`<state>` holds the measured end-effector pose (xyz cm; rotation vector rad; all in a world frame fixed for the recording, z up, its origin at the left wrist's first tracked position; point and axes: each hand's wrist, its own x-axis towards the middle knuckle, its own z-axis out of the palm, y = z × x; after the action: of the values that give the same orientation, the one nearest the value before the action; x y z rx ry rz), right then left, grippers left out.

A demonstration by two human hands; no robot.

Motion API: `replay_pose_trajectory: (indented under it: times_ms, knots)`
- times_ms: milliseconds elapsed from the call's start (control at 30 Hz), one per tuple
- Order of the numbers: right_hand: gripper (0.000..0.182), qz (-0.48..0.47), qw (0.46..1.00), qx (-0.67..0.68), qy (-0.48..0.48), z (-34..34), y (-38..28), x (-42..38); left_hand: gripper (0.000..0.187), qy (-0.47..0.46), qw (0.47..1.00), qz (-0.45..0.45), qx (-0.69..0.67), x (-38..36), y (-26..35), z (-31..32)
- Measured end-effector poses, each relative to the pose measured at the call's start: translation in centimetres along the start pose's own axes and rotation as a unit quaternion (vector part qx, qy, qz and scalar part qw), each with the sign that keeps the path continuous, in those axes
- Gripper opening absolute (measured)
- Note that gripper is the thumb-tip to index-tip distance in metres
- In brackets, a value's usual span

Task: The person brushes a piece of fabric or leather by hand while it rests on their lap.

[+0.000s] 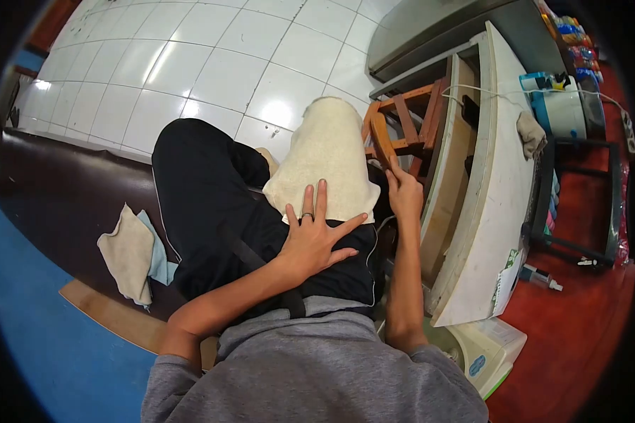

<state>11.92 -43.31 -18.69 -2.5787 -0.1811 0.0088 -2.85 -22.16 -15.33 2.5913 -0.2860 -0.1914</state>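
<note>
— See how the left hand (314, 236) lies flat, fingers spread, pressing the near edge of the towel (326, 162) onto the lap?

— Yes, and that looks the right way to do it — an open palm pins the cloth without bunching it. I'd keep the pressure even, so the edge stays straight over the knee.

— And the right hand (404, 192)?

— It sits just beside the towel's right edge, fingers loosely curled, one pointing up. It holds nothing that I can see.

— So the towel is draped over the right knee, running away from the left hand?

— Right — its near hem is under the fingertips. A second folded cloth (128, 255) lies well apart on the sofa (56, 190).
</note>
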Motion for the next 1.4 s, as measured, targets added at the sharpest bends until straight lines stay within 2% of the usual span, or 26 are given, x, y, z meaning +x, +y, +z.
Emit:
replay_pose_trajectory:
  times_ms: [67,133,233,267,333,400,467,533,567,633,667,733,767,800,833,867,933,967,1000,1067,1133,1200,1267,1300,1333,1400]
  knots:
    - [0.041,0.027,0.997,0.047,-0.048,-1.5,-1.1,1.1,0.083,0.011,1.000,-0.025,0.012,-0.4,-0.1,-0.3]
    - [0.041,0.029,0.994,0.086,-0.062,-4.7,-5.7,0.5,0.092,-0.006,0.992,-0.126,0.007,-1.3,0.2,-0.6]
    - [0.039,0.106,0.886,0.295,-0.342,-7.7,-8.3,-0.4,0.095,0.008,0.994,-0.111,0.021,-1.3,0.0,-0.1]
    - [0.038,0.095,0.861,0.267,-0.421,-8.1,-8.1,0.1,0.093,0.018,0.994,-0.104,0.023,-1.3,-0.1,0.2]
    - [0.036,-0.006,0.883,0.195,-0.427,-6.6,-6.7,1.3,0.091,0.056,0.994,-0.085,0.038,-1.2,-0.5,0.4]
    - [0.037,-0.039,0.936,0.175,-0.302,-4.9,-6.0,2.7,0.091,0.066,0.995,-0.053,0.054,-1.1,-0.8,-0.2]
    - [0.042,-0.088,0.984,0.053,-0.144,-3.6,-6.5,4.2,0.093,0.065,0.993,-0.045,0.084,-1.1,-0.9,-0.5]
    - [0.042,-0.096,0.993,-0.013,-0.062,-3.5,-8.7,4.4,0.093,0.035,0.996,-0.036,0.072,-0.8,-1.2,-0.9]
    - [0.042,-0.101,0.993,-0.012,-0.064,-3.9,-8.9,4.7,0.093,0.038,0.996,-0.041,0.073,-0.8,-1.5,-1.0]
    - [0.043,-0.127,0.924,0.158,-0.325,-5.3,-10.2,4.8,0.091,0.075,0.997,-0.013,0.029,-0.9,-2.2,-0.8]
    - [0.037,-0.046,0.879,0.156,-0.448,-6.6,-11.6,4.5,0.091,0.077,0.996,-0.017,0.028,-1.0,-2.7,-0.3]
    - [0.033,-0.097,0.842,0.056,-0.527,-6.5,-13.4,5.0,0.093,0.086,0.996,-0.001,-0.013,-0.7,-3.4,-0.8]
    - [0.032,-0.111,0.871,0.028,-0.477,-5.2,-11.2,6.0,0.093,0.008,1.000,-0.027,-0.013,-0.8,-3.1,-1.0]
    - [0.031,-0.125,0.896,-0.001,-0.426,-3.8,-9.2,7.3,0.094,0.037,0.999,-0.020,-0.008,-0.9,-3.3,-0.6]
    - [0.036,-0.080,0.918,-0.067,-0.383,-4.1,-10.6,8.3,0.093,0.025,0.999,-0.029,-0.009,-1.0,-3.1,-0.9]
    - [0.040,-0.110,0.948,-0.107,-0.278,-3.8,-11.2,8.6,0.093,0.015,0.999,-0.037,-0.010,-0.9,-2.9,-1.1]
    - [0.033,-0.151,0.960,-0.200,-0.125,-4.3,-14.9,8.3,0.092,0.027,0.998,-0.046,-0.012,-1.2,-3.0,-0.7]
    - [0.033,-0.154,0.958,-0.205,-0.129,-5.1,-15.9,8.9,0.092,0.035,0.998,-0.050,-0.013,-1.4,-2.8,-0.4]
    - [0.036,-0.170,0.937,-0.169,-0.254,-6.0,-16.7,10.1,0.092,0.038,0.998,-0.053,-0.019,-1.5,-2.6,-0.2]
    - [0.039,-0.219,0.850,-0.067,-0.474,-6.4,-17.2,11.5,0.091,0.041,0.996,-0.080,0.001,-1.7,-2.2,-0.1]
    - [0.038,-0.202,0.760,-0.092,-0.611,-5.6,-19.9,11.1,0.093,-0.016,0.996,-0.082,-0.019,-1.6,-2.3,-0.5]
    - [0.035,-0.239,0.738,-0.155,-0.612,-3.6,-19.6,11.4,0.093,-0.060,0.993,-0.083,-0.051,-1.4,-2.7,-1.1]
    - [0.030,-0.302,0.779,-0.297,-0.462,-1.3,-17.6,13.1,0.093,-0.040,0.995,-0.080,-0.037,-1.5,-2.8,-1.4]
    - [0.026,-0.214,0.817,-0.345,-0.409,-1.1,-19.6,12.9,0.093,-0.042,0.995,-0.081,-0.044,-1.5,-3.0,-1.6]
    - [0.025,-0.194,0.839,-0.369,-0.349,-0.8,-20.3,13.0,0.093,-0.041,0.994,-0.085,-0.049,-1.5,-3.0,-1.6]
    - [0.026,-0.260,0.848,-0.420,-0.190,-0.1,-21.1,12.3,0.092,-0.050,0.994,-0.083,-0.058,-1.5,-3.4,-1.7]
